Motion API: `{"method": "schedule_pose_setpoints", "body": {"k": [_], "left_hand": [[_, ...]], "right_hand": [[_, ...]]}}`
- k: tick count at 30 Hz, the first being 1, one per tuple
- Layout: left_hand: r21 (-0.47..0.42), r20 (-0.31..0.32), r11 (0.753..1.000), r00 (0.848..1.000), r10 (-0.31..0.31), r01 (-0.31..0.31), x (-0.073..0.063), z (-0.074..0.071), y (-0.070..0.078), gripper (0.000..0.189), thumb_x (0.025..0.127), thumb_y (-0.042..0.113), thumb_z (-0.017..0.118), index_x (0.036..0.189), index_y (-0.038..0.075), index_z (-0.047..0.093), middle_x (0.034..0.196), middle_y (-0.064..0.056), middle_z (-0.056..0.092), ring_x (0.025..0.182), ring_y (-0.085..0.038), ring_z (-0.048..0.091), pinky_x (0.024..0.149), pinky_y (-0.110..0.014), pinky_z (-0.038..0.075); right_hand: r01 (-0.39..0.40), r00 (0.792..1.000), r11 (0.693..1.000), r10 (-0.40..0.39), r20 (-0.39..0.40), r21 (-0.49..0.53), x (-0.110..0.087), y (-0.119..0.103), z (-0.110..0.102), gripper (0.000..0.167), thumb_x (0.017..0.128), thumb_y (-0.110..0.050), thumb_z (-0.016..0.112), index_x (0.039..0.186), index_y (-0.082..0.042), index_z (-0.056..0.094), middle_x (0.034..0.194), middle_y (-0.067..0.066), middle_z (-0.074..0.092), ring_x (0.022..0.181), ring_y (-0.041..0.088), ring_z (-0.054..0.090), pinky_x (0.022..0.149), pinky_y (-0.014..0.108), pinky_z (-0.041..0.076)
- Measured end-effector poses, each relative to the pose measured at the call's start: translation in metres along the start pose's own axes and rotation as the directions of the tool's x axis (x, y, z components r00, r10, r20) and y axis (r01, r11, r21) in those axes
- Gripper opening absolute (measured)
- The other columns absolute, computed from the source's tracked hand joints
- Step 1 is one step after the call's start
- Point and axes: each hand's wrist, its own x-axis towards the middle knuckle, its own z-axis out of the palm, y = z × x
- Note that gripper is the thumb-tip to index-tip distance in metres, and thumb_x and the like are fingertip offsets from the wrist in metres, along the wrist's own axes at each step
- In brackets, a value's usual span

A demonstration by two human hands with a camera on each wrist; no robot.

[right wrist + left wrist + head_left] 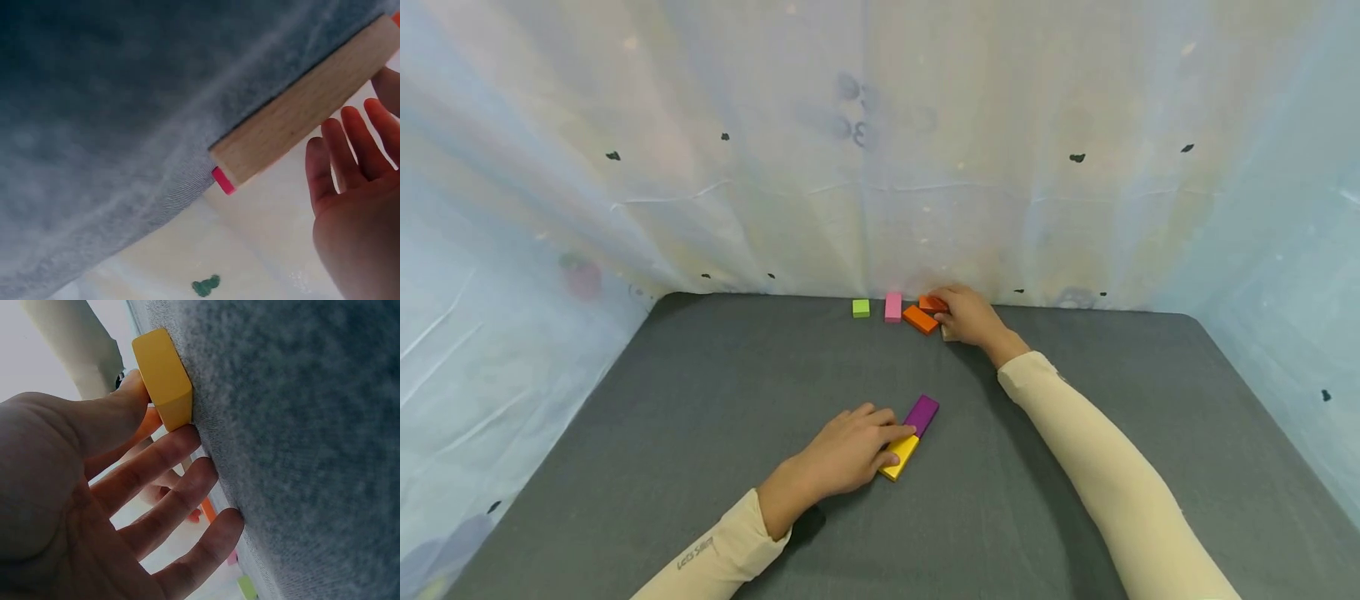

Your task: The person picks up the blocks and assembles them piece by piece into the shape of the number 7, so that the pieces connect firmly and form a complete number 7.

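My left hand [850, 450] rests over a yellow block [901, 457] lying end to end with a purple block [922, 414]. Its thumb and index finger touch the yellow block's upper face, and the index tip reaches the seam. In the left wrist view, the other fingers stretch out loosely beside the yellow block [164, 375]. At the far edge, my right hand [967, 317] has its fingers and thumb around the right end of a red-orange block [931, 303]. A plain wooden block [306, 103] stands close under that hand; it partly hides the fingertips in the right wrist view.
An orange block [921, 320] lies angled just in front of the red-orange one. Left of it are a pink block [892, 307] and a lime-green block [861, 308]. A pale patterned curtain [880, 208] hangs behind the grey table [737, 375].
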Motion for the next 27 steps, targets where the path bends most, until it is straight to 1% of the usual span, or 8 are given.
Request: {"method": "schedule_pose_setpoints", "body": {"k": [4, 11, 18, 21, 27], "left_hand": [[-0.013, 0.005, 1.000, 1.000, -0.007, 0.007, -0.003, 0.000, 0.001, 0.039, 0.096, 0.035, 0.064, 0.134, 0.027, 0.064, 0.111, 0.006, 0.064, 0.092, -0.011, 0.051, 0.077, -0.031, 0.047], [-0.016, -0.004, 1.000, 1.000, -0.007, 0.007, -0.006, -0.001, 0.001, 0.039, 0.096, 0.034, 0.065, 0.134, 0.026, 0.064, 0.111, 0.006, 0.065, 0.093, -0.012, 0.052, 0.078, -0.031, 0.048], [-0.018, -0.005, 1.000, 1.000, 0.003, -0.003, -0.006, -0.001, 0.003, 0.039, 0.096, 0.034, 0.065, 0.134, 0.026, 0.064, 0.111, 0.006, 0.065, 0.091, -0.011, 0.051, 0.075, -0.030, 0.046], [-0.017, -0.006, 1.000, 1.000, 0.013, -0.013, -0.004, -0.001, 0.004, 0.039, 0.096, 0.034, 0.065, 0.134, 0.026, 0.064, 0.111, 0.006, 0.065, 0.092, -0.012, 0.052, 0.076, -0.031, 0.047], [-0.018, 0.000, 1.000, 1.000, 0.018, -0.018, -0.002, 0.000, 0.005, 0.039, 0.096, 0.034, 0.065, 0.134, 0.025, 0.065, 0.110, 0.006, 0.065, 0.092, -0.012, 0.052, 0.077, -0.031, 0.048]], "right_hand": [[0.014, 1.000, 1.000, -0.014, -0.004, -0.007, 0.004, -0.004, 0.002, 0.042, 0.097, -0.014, 0.064, 0.138, -0.004, 0.057, 0.141, 0.017, 0.057, 0.129, 0.036, 0.053, 0.110, 0.050, 0.041], [-0.016, 0.999, 1.000, 0.015, 0.033, 0.025, 0.009, -0.002, 0.003, 0.039, 0.099, -0.013, 0.061, 0.136, -0.002, 0.057, 0.138, 0.020, 0.057, 0.125, 0.037, 0.054, 0.109, 0.049, 0.042], [-0.020, 0.999, 1.000, 0.020, 0.050, -0.007, 0.010, -0.002, 0.002, 0.039, 0.098, -0.008, 0.061, 0.136, -0.001, 0.057, 0.138, 0.022, 0.055, 0.127, 0.037, 0.051, 0.112, 0.048, 0.039], [-0.034, 0.999, 0.999, 0.034, 0.038, -0.007, 0.006, -0.002, 0.000, 0.038, 0.098, -0.006, 0.060, 0.136, -0.001, 0.058, 0.137, 0.022, 0.053, 0.126, 0.038, 0.051, 0.110, 0.049, 0.040], [-0.047, 0.999, 0.999, 0.047, -0.025, -0.016, -0.008, -0.001, -0.004, 0.037, 0.099, -0.007, 0.058, 0.136, -0.004, 0.057, 0.134, 0.020, 0.053, 0.122, 0.038, 0.052, 0.105, 0.049, 0.044]]}}
